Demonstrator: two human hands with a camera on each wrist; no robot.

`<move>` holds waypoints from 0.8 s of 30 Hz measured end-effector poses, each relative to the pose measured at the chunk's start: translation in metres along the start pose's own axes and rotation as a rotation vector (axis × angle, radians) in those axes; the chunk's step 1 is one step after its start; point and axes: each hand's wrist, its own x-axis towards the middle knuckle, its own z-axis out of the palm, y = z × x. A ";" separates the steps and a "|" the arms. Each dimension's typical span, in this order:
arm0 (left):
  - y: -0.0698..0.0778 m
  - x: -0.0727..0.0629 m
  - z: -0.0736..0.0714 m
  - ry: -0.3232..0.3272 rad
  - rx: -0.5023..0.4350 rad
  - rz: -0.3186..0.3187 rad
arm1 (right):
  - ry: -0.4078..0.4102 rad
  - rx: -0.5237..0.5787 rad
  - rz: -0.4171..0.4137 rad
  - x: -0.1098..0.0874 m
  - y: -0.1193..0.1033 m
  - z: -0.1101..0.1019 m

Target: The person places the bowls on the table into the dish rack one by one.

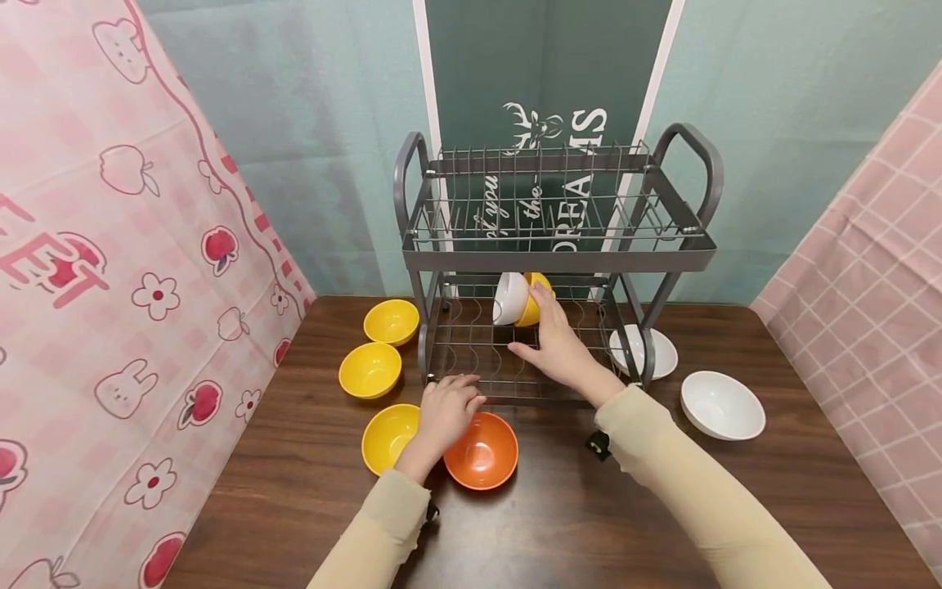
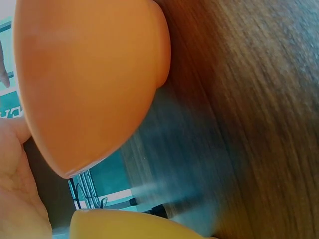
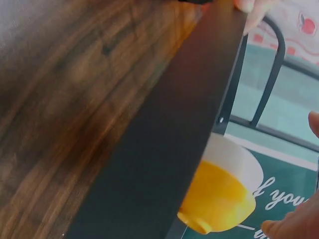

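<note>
In the head view, a white bowl (image 1: pixel 509 299) and a yellow bowl (image 1: pixel 533 304) stand tilted on edge, one against the other, in the wire lower shelf of the dark dish rack (image 1: pixel 559 261). My right hand (image 1: pixel 557 343) reaches in at the yellow one, thumb and fingers spread. From the right wrist, the fingertips (image 3: pixel 273 228) show beside the yellow bowl (image 3: pixel 219 196). My left hand (image 1: pixel 446 411) hovers with relaxed fingers by the rack's front edge, above an orange bowl (image 1: pixel 482 454) and a nearer yellow bowl (image 1: pixel 386 438), holding nothing.
Two more yellow bowls (image 1: pixel 370 370) (image 1: pixel 392 321) stand left of the rack on the brown wooden table (image 1: pixel 559 523). On the right are a white bowl (image 1: pixel 723 406) and another white bowl (image 1: pixel 658 353), partly behind a rack post. The rack's upper shelf overhangs the lower one.
</note>
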 end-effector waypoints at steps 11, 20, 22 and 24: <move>0.001 0.000 0.001 0.008 0.021 0.002 | 0.045 -0.114 -0.168 -0.036 -0.015 0.014; 0.001 0.000 0.000 0.006 0.001 0.004 | 0.061 -0.136 -0.304 -0.068 -0.022 0.031; 0.001 0.001 0.000 0.012 0.003 0.004 | 0.069 -0.155 -0.340 -0.073 -0.023 0.036; 0.000 0.001 0.001 0.016 0.009 0.005 | 0.073 -0.168 -0.368 -0.077 -0.023 0.042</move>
